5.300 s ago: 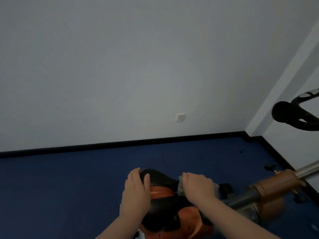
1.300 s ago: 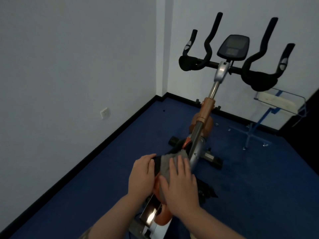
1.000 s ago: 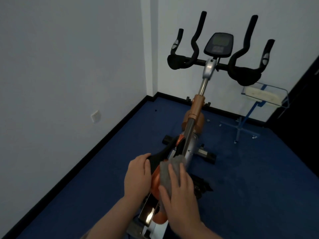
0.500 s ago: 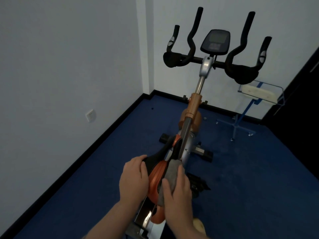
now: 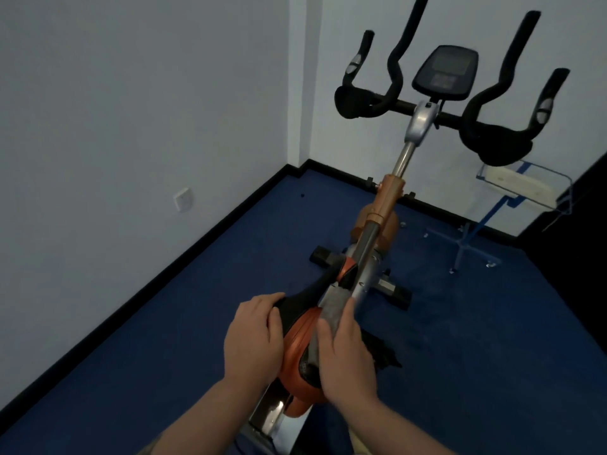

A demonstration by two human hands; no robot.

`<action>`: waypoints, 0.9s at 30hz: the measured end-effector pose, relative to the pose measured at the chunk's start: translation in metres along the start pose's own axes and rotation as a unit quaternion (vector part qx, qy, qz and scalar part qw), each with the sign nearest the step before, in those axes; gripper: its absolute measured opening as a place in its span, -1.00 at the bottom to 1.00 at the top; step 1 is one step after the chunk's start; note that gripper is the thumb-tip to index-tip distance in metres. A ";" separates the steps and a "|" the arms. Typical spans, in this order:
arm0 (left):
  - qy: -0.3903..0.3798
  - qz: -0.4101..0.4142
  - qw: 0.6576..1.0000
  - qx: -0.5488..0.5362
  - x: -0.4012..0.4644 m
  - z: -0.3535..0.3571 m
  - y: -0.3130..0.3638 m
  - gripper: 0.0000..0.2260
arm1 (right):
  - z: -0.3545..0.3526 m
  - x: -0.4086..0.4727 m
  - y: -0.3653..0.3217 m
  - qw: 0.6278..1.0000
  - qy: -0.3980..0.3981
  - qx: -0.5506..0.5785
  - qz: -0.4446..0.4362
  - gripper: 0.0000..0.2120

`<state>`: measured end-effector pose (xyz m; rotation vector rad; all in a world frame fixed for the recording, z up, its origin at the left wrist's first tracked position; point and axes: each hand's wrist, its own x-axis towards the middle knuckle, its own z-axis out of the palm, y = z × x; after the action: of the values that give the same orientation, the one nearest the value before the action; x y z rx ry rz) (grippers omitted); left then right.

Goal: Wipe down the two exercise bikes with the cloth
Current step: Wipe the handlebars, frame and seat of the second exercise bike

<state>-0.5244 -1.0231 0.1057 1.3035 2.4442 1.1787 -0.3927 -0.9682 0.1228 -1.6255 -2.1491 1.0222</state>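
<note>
The exercise bike (image 5: pixel 377 231) stands on the blue floor (image 5: pixel 492 339) near the room's corner, its saddle (image 5: pixel 297 326) closest to the person. The left hand (image 5: pixel 254 339) rests curled over the saddle's left side. The right hand (image 5: pixel 346 353) presses a grey cloth (image 5: pixel 330 310) flat against the saddle's right edge, fingers closed together over it — most of the cloth is hidden beneath the palm. The bike's lower frame is cut off at the bottom edge, dim and hard to make out.

Blue floor (image 5: pixel 476 356) runs to a black skirting along the walls. The bike (image 5: pixel 368 257) stands on it at centre, base feet far. A blue-legged stand (image 5: pixel 473 231) stands far right, near the wall.
</note>
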 end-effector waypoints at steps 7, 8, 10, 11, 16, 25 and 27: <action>0.000 -0.001 1.000 0.007 -0.002 0.000 0.000 -0.70 | 0.006 0.091 -0.004 0.980 0.022 0.157 0.117 -0.36; -0.002 -0.005 1.000 0.010 -0.002 -0.001 0.001 -0.70 | 0.005 0.102 -0.003 0.972 0.034 0.192 0.127 -0.38; -0.007 -0.016 1.000 0.013 -0.003 -0.002 0.003 -0.69 | 0.000 0.121 0.000 0.967 0.035 0.218 0.123 -0.39; -0.009 -0.021 1.000 0.013 -0.002 -0.003 0.004 -0.69 | -0.004 0.131 0.001 0.974 0.023 0.197 0.111 -0.40; 0.006 -0.050 0.999 -0.007 -0.005 -0.005 0.007 -0.71 | -0.025 0.138 0.010 0.991 -0.012 -0.067 -0.113 -0.50; 0.041 -0.146 0.988 0.005 -0.009 0.003 0.020 -0.76 | -0.053 0.154 0.034 0.837 -0.155 -0.207 -0.482 -0.58; 0.062 -0.190 0.980 0.025 -0.008 0.008 0.026 -0.77 | -0.053 0.168 0.020 0.855 -0.126 -0.237 -0.444 -0.63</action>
<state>-0.4991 -1.0164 0.1159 0.7398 2.6647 1.1286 -0.4040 -0.7915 0.1134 -0.4182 -3.0007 0.4244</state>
